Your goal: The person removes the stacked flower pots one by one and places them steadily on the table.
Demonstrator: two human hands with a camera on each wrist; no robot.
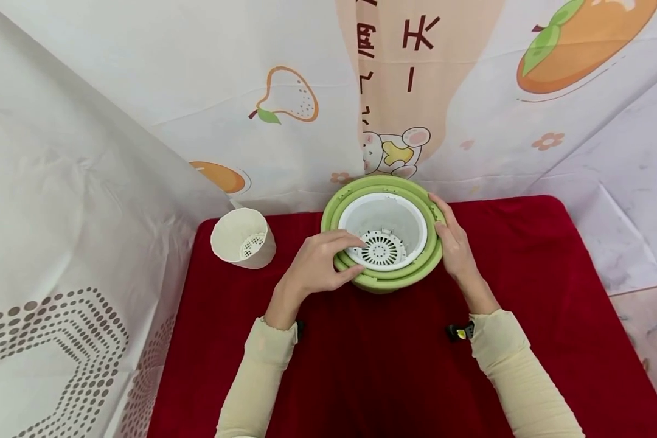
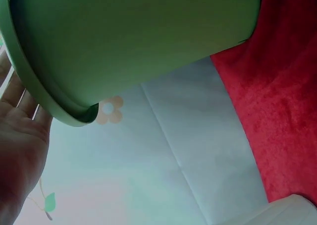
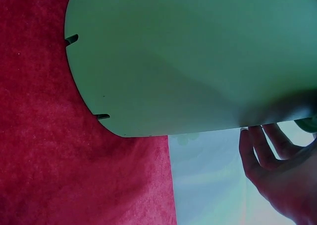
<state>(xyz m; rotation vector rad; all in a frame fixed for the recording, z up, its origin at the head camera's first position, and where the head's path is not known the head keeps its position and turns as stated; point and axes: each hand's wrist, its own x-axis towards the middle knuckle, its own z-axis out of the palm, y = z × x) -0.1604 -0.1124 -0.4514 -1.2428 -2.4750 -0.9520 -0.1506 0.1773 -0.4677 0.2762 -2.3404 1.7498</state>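
Observation:
A stack of green flower pots (image 1: 380,283) stands near the back edge of the cloth-covered table, rims nested one inside another. Inside them sits a white flower pot (image 1: 410,213) with a slotted, round base. My left hand (image 1: 320,263) grips the white pot's rim at the near left, fingertips reaching over it and thumb at its front. On the opposite side my right hand (image 1: 455,246) holds the outer green rim, thumb near the top. The right wrist view shows its fingers (image 3: 250,148) against the green wall; the green underside has small notches.
A cream pot (image 1: 265,249) with a perforated bottom stands at the table's back left. Red velvety cloth (image 1: 372,365) covers the table. A printed curtain (image 1: 295,152) hangs right behind it, and white sheeting (image 1: 87,213) closes off the left.

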